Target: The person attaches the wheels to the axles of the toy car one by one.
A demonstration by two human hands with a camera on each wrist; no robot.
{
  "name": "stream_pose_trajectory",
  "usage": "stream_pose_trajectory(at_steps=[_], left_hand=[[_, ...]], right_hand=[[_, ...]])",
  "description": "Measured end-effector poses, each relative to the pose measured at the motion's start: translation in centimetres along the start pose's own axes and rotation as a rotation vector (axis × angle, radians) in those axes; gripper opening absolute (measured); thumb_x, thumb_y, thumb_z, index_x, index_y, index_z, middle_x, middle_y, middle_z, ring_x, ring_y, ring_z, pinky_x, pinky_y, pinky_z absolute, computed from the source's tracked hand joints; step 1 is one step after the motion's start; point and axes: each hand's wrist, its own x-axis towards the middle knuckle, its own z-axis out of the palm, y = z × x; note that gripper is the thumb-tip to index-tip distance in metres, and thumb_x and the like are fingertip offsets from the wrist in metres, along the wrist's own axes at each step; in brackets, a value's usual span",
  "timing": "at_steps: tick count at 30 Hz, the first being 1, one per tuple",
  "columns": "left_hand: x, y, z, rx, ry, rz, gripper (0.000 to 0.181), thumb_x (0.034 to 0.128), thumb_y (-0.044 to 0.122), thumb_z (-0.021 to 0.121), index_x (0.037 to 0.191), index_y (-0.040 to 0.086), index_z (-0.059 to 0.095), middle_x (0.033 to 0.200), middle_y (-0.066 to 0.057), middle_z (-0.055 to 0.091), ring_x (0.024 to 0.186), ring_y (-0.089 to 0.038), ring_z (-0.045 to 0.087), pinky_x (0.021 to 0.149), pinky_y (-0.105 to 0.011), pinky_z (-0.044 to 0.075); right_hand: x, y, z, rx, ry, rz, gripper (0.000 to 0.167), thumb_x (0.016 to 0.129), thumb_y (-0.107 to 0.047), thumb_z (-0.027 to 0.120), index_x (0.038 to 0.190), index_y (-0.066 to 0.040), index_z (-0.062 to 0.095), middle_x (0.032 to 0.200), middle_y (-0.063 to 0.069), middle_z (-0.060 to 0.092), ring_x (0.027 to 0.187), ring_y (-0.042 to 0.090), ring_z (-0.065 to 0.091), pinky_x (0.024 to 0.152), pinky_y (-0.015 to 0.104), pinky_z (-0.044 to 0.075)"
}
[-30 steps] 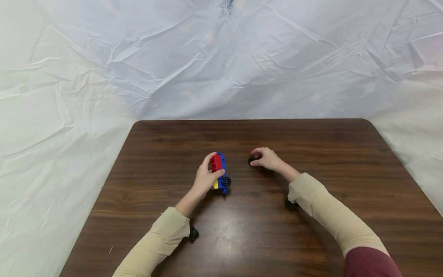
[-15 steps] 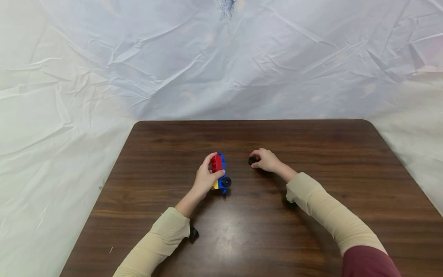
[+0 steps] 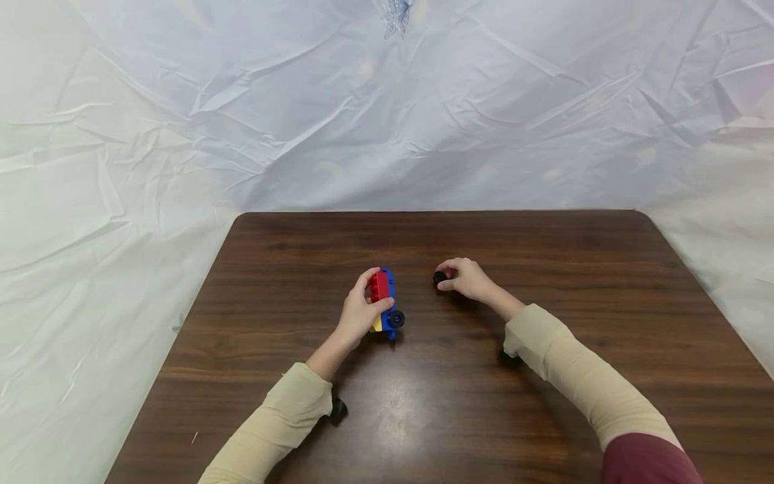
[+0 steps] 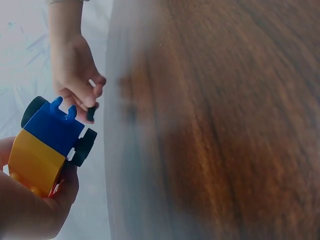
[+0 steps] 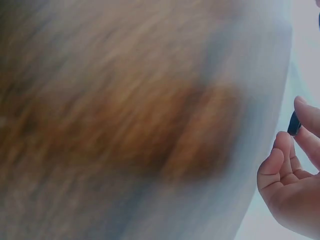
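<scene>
My left hand (image 3: 357, 312) grips a toy car built of blocks, its red block (image 3: 379, 286) and blue base showing in the head view. In the left wrist view the car's yellow block (image 4: 36, 161), blue end with a hook (image 4: 54, 127) and two black wheels stand out; one wheel (image 4: 84, 147) faces the right. Apart from the car, to its right, my right hand (image 3: 470, 279) pinches a small black wheel (image 3: 439, 277) between thumb and fingers. The right wrist view shows that wheel (image 5: 294, 124) edge-on, its far part hidden by the fingertips.
Both hands are above a dark brown wooden table (image 3: 544, 255). A wrinkled white sheet (image 3: 363, 134) hangs behind it and at the sides. Black wrist devices sit under the sleeves, one (image 3: 338, 410) on the left.
The left hand and the car stay in place. My right hand shifts only slightly, and the wheel between its fingers turns a little.
</scene>
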Motion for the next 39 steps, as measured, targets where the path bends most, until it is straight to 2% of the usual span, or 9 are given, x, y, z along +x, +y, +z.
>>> stream_pose_trajectory(at_steps=[9,11,16,18,22,30,39], left_hand=[[-0.1,0.0,0.1,0.0,-0.013,0.008,0.062,0.0796,0.011,0.063,0.134,0.019,0.033,0.133,-0.01,0.04,0.092,-0.029,0.055,0.07,-0.034,0.052],[-0.5,0.8,0.0,-0.002,-0.025,0.007,0.062,0.08,0.01,0.062,0.134,0.017,0.033,0.133,-0.012,0.039,0.093,-0.03,0.055,0.071,-0.034,0.052],[-0.5,0.7,0.0,0.003,-0.03,0.013,0.061,0.0799,0.01,0.062,0.133,0.017,0.034,0.132,-0.013,0.04,0.093,-0.031,0.055,0.073,-0.035,0.051],[0.0,0.0,0.1,0.007,-0.024,0.015,0.061,0.0795,0.012,0.063,0.133,0.02,0.034,0.132,-0.011,0.041,0.093,-0.03,0.056,0.073,-0.035,0.051],[-0.1,0.1,0.2,0.011,-0.029,0.015,0.061,0.0799,0.012,0.062,0.133,0.02,0.034,0.133,-0.011,0.04,0.095,-0.03,0.056,0.075,-0.037,0.051],[0.0,0.2,0.2,0.021,-0.033,0.007,0.062,0.0794,0.014,0.063,0.133,0.021,0.034,0.132,-0.01,0.041,0.094,-0.03,0.056,0.077,-0.037,0.051],[-0.2,0.4,0.3,0.023,-0.059,0.017,0.062,0.0795,0.014,0.063,0.134,0.019,0.033,0.132,-0.011,0.041,0.094,-0.029,0.058,0.076,-0.036,0.051]], right_hand=[[-0.8,-1.5,-0.5,0.117,0.07,-0.039,0.035,0.079,-0.014,0.064,0.112,-0.002,0.057,0.089,0.01,0.053,0.072,0.018,0.049,0.061,0.027,0.041],[-1.0,-1.8,-0.5,0.137,0.071,-0.041,0.035,0.08,-0.014,0.064,0.112,-0.003,0.057,0.09,0.011,0.053,0.073,0.019,0.049,0.062,0.028,0.041],[-1.5,-2.7,-0.4,0.195,0.064,-0.071,0.034,0.08,-0.012,0.063,0.112,-0.001,0.057,0.089,0.012,0.053,0.07,0.018,0.049,0.06,0.027,0.042],[-1.7,-3.2,-0.2,0.22,0.062,-0.084,0.034,0.08,-0.012,0.064,0.111,0.0,0.057,0.089,0.013,0.054,0.069,0.017,0.049,0.058,0.025,0.042],[-2.1,-4.2,0.2,0.252,0.06,-0.112,0.034,0.079,-0.012,0.064,0.11,0.0,0.057,0.088,0.014,0.056,0.067,0.016,0.05,0.056,0.023,0.042],[-2.7,-5.8,1.4,0.194,0.112,-0.202,0.031,0.077,-0.011,0.067,0.106,-0.003,0.059,0.088,0.01,0.056,0.067,0.015,0.05,0.056,0.023,0.044],[-3.2,-7.4,2.7,0.093,0.203,-0.214,0.031,0.076,-0.016,0.068,0.103,-0.004,0.06,0.087,0.008,0.057,0.061,0.013,0.049,0.054,0.022,0.045]])
